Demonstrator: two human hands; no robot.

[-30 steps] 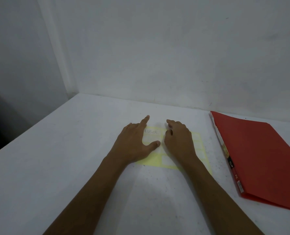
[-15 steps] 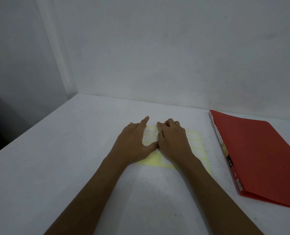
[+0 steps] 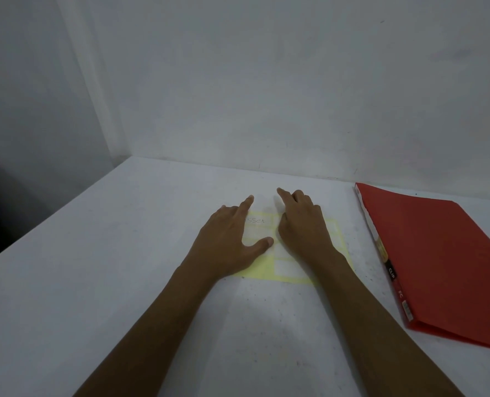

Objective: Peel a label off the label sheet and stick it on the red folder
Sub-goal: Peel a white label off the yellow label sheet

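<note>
A yellow label sheet (image 3: 266,267) with white labels lies flat on the white table in front of me. One label at its top left carries handwriting (image 3: 255,220). My left hand (image 3: 229,239) rests palm down on the sheet's left part, fingers spread, thumb on the sheet. My right hand (image 3: 304,227) lies on the sheet's right part with the index finger stretched past the top edge. Neither hand holds anything. The red folder (image 3: 438,259) lies closed on the table to the right, spine toward the sheet.
The white table (image 3: 123,253) meets a grey wall at the back and has an edge on the left, with a dark drop beyond it. The folder reaches the right frame edge.
My right hand, which had curled against my left thumb on the sheet, has drawn apart to the right and stretched its index finger forward. My left hand has stayed put.
</note>
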